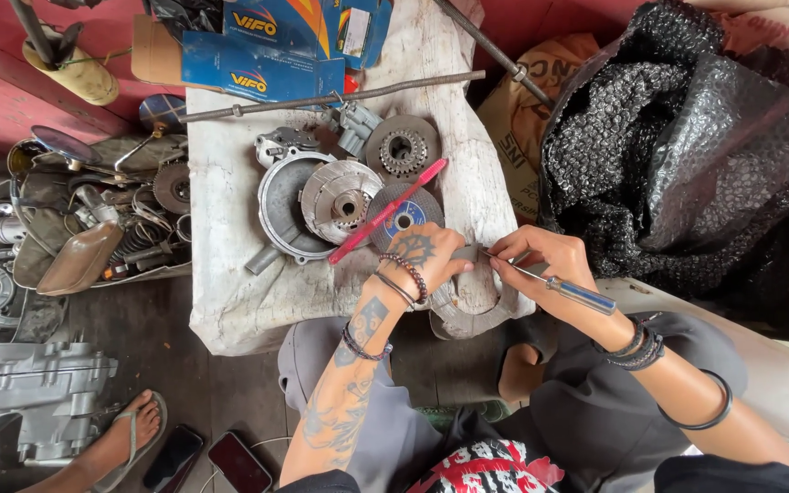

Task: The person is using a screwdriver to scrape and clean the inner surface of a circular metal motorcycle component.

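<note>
- Screwdriver [570, 291] with clear blue handle lies in the right hand [541, 258], grip clenched round the shaft close to the tip, handle trailing back over the wrist; so short a hold gives little leverage, tip could skid off the work.
- Left hand [424, 254] pinches a small grey metal part [465, 253] at the near edge of the tabletop [230, 274], fingers closed on it; what kind of part is too small to tell. Screwdriver tip sits right against those fingers, so a slip likely jabs them.
- Part is held over the edge, above the lap; if the pinch loosens it probably drops to the floor between the knees, hard to find among the clutter.
- Grey gasket-shaped piece [472, 315] hangs half off the tabletop under both hands; a wrist nudge could knock it down.
- Red flat tool [387, 212] lies slanted across the clutch plates [340, 201] and the blue-centred disc [405, 219], just above the left hand; lifting that hand carelessly could flick it off.
- Round engine cover [280, 210] and sprocket gear [402, 148] are stacked loosely on wrinkled cloth; tugging the cloth may shift the whole pile.
- Two phones [207, 456] lie on the floor near another person's sandalled foot [134, 429]; a falling part could hit them.
</note>
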